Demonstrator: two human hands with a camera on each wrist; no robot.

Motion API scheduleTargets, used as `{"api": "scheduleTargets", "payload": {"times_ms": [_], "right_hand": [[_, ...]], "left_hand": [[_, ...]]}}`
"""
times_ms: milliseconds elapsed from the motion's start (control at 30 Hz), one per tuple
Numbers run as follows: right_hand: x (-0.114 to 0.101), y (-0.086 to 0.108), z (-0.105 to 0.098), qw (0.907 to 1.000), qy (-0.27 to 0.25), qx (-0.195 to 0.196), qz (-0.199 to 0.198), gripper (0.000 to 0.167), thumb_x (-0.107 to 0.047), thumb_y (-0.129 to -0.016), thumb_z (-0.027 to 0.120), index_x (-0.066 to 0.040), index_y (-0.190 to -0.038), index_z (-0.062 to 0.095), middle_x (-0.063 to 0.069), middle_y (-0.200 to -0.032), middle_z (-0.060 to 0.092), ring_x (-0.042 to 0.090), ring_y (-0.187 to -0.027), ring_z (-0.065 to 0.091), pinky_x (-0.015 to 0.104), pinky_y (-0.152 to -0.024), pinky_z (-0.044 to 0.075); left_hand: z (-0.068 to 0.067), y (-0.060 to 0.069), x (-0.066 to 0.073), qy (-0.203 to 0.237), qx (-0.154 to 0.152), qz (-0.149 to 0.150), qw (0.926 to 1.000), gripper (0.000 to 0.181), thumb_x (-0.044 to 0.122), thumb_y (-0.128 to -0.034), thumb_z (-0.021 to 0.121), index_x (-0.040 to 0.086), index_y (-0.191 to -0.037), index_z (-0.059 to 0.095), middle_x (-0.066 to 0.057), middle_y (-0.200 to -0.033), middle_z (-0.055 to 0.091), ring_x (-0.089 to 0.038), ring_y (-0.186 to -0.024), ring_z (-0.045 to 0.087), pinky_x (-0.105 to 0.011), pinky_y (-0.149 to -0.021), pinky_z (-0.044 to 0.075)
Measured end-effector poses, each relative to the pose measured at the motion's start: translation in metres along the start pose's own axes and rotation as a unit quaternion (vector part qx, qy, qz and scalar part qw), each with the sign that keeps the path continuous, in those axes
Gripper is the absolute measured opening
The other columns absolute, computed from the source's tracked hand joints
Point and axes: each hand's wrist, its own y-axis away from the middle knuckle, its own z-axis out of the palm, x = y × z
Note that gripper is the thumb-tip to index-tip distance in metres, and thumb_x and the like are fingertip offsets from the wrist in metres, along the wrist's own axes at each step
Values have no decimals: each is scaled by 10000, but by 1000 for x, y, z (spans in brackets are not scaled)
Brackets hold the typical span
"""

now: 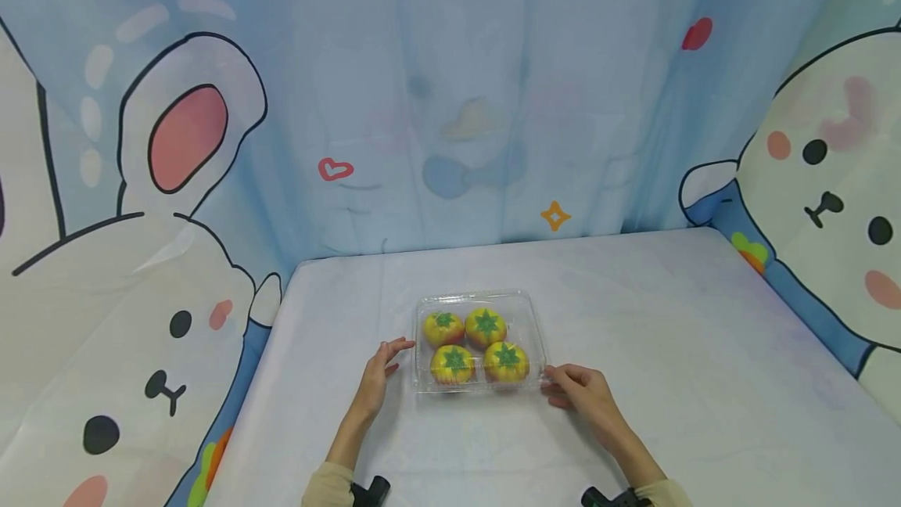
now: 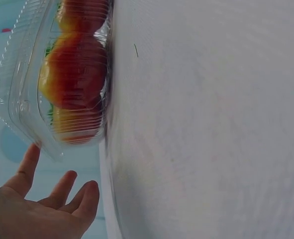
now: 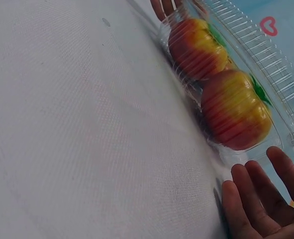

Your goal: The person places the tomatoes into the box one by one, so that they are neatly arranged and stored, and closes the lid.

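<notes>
A clear plastic clamshell box (image 1: pixel 524 335) sits lidded on the white-covered table, with several yellow-red round fruits with green leafy tops, resembling persimmons (image 1: pixel 486 326), inside. At its left side is my left hand (image 1: pixel 375 378), fingers spread and fairly straight. In the left wrist view, one fingertip (image 2: pixel 35 149) meets the box's rim. My right hand (image 1: pixel 583 397) is at the near right corner and pinches the rim there. The right wrist view shows its other fingers (image 3: pixel 248 199) loosely extended below the rim, with the thumb mostly cut off by the frame edge.
The white tablecloth (image 1: pixel 669 319) spreads around the box on all sides. Behind the table hangs a light blue curtain (image 1: pixel 457 61) with cartoon animals at left and right. Dark wrist mounts (image 1: pixel 371 491) show at both cuffs.
</notes>
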Motion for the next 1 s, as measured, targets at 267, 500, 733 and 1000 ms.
{"api": "scheduleTargets", "payload": {"times_ms": [267, 500, 733, 1000], "right_hand": [[0, 1, 0, 9999, 123, -90, -81, 343, -277, -968, 629, 59, -957, 702, 120, -1021, 721, 206, -924, 706, 282, -772, 593], [-1, 4, 1, 9994, 285, -132, -146, 317, -238, -977, 621, 69, -996, 697, 117, -1007, 718, 206, -918, 706, 292, -783, 591], [-3, 5, 0, 9981, 516, -128, -298, 272, -188, -976, 615, 62, -1042, 700, 108, -1005, 715, 193, -905, 690, 287, -783, 586], [-3, 3, -2, 9973, 585, -145, -419, 287, -241, -987, 602, 33, -972, 686, 106, -1015, 702, 198, -913, 679, 298, -792, 583]], "left_hand": [[-2, 1, -1, -71, -10, -23, 10000, 600, 242, -1092, 114, -125, -1289, 547, -347, -1461, 381, -484, -1402, 299, -644, -1104, 284], [-3, 3, 1, -101, -21, -50, 9999, 602, 238, -1091, 109, -131, -1290, 541, -350, -1462, 377, -485, -1404, 294, -644, -1107, 280], [-2, -6, -21, -6, 56, -72, 10000, 621, 264, -1093, 102, -111, -1286, 557, -333, -1472, 378, -473, -1411, 287, -638, -1112, 276], [-5, -14, -39, -197, 194, 408, 9988, 616, 293, -1093, 118, -81, -1304, 560, -323, -1446, 417, -481, -1392, 319, -650, -1081, 318]]}}
